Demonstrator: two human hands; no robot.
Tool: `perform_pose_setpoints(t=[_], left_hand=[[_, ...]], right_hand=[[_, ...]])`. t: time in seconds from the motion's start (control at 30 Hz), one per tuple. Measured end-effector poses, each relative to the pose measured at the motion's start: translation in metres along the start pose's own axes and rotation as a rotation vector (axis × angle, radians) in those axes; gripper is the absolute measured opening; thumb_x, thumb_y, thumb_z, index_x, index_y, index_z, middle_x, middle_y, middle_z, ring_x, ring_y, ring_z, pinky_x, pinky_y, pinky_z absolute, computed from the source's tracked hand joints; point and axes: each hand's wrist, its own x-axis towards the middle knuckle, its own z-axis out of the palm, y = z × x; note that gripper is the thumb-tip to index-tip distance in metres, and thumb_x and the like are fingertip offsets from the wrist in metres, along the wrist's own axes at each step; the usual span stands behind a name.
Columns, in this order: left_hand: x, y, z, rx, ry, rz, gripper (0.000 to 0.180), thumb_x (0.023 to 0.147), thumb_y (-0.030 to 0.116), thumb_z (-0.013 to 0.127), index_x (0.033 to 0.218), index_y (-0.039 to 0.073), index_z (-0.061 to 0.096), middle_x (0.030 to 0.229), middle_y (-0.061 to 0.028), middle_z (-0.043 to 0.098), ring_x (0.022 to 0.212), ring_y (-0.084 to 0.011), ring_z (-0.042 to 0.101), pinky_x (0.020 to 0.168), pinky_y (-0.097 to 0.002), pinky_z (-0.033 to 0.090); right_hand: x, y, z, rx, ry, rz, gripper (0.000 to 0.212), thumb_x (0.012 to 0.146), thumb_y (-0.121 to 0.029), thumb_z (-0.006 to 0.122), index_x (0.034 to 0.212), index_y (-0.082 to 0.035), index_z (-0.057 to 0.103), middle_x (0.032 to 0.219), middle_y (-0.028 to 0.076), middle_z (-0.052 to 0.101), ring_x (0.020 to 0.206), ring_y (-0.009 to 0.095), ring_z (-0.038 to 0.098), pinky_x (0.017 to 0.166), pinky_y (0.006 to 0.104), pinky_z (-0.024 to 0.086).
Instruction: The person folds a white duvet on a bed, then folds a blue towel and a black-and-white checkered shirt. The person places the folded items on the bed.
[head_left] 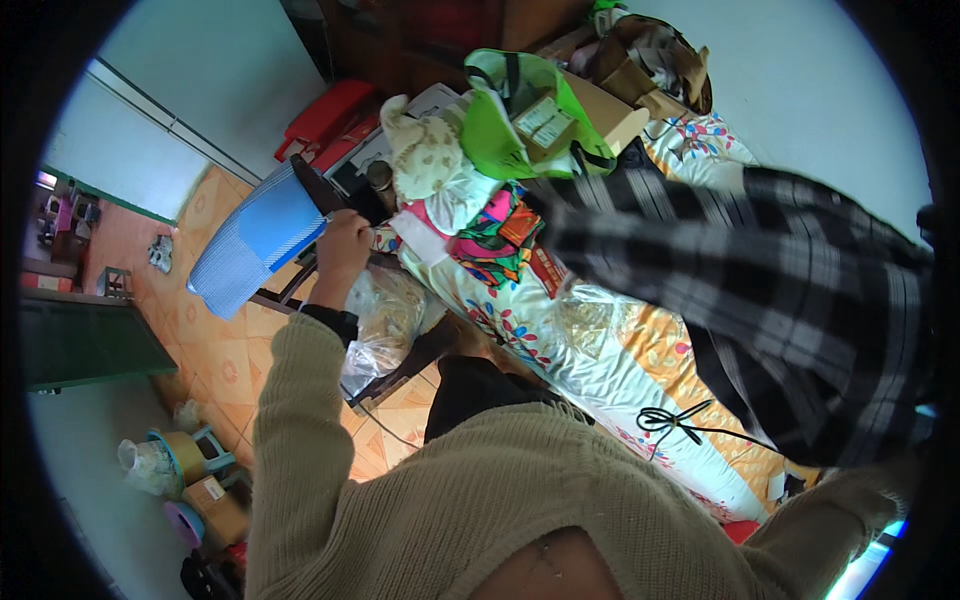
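My left hand (345,241) is closed, its curled fingers at the right edge of a blue striped panel (262,235). What lies inside the fingers is hidden. A black-and-grey plaid shirt (800,290) hangs in the air over the bed at the right, its sleeve stretched leftward and smeared by motion. My right forearm (835,530) reaches up at the lower right, beneath the shirt; the hand itself is hidden. Under the shirt's sleeve lies a bright multicoloured cloth (497,240). Below my left hand is a clear plastic bag (385,315).
The bed (525,320) has a floral sheet. On it are a green bag (485,130) with a box, a brown paper bag (650,60), a cream cloth (420,150), another clear bag (590,320) and a tied black cord (675,420). A red case (330,115) stands behind.
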Motion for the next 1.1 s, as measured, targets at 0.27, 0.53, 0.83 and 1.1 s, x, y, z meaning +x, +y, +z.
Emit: perform_pose_setpoints(t=[0.27, 0.53, 0.83, 1.1], left_hand=[[-0.009, 0.098, 0.057, -0.156, -0.106, -0.087, 0.016, 0.074, 0.019, 0.071, 0.082, 0.006, 0.067, 0.098, -0.0136, 0.062, 0.094, -0.0318, 0.062, 0.081, -0.0432, 0.049], [-0.013, 0.107, 0.057, -0.175, -0.119, -0.173, 0.017, 0.071, 0.017, 0.071, 0.075, 0.001, 0.068, 0.084, -0.0183, 0.066, 0.087, -0.0324, 0.063, 0.081, -0.0399, 0.048], [0.003, 0.046, 0.131, -0.240, -0.273, -0.513, 0.029, 0.072, 0.022, 0.067, 0.090, -0.001, 0.068, 0.086, -0.0192, 0.069, 0.083, -0.0353, 0.066, 0.075, -0.0394, 0.051], [-0.051, 0.137, 0.230, -0.813, -0.221, -1.131, 0.054, 0.074, 0.020, 0.075, 0.119, 0.005, 0.049, 0.117, -0.0126, 0.052, 0.103, -0.0292, 0.054, 0.079, -0.0421, 0.048]], right_hand=[[0.094, 0.125, -0.126, -0.127, 0.086, 0.050, 0.027, 0.089, -0.022, 0.060, 0.112, -0.007, 0.062, 0.108, 0.010, 0.065, 0.096, 0.023, 0.062, 0.088, 0.0349, 0.049], [0.145, 0.236, -0.062, -0.173, -0.190, 0.048, 0.027, 0.089, -0.020, 0.059, 0.111, -0.006, 0.061, 0.108, 0.010, 0.065, 0.096, 0.023, 0.062, 0.087, 0.0346, 0.049], [-0.119, 0.348, 0.159, 0.104, -0.427, 0.763, 0.018, 0.083, -0.006, 0.059, 0.101, -0.005, 0.059, 0.072, 0.003, 0.055, 0.049, 0.014, 0.048, 0.042, 0.0280, 0.038], [-0.218, 0.294, 0.223, -0.380, -0.703, 0.418, 0.031, 0.087, -0.013, 0.060, 0.115, -0.001, 0.058, 0.088, 0.004, 0.057, 0.077, 0.016, 0.056, 0.066, 0.0319, 0.048]])
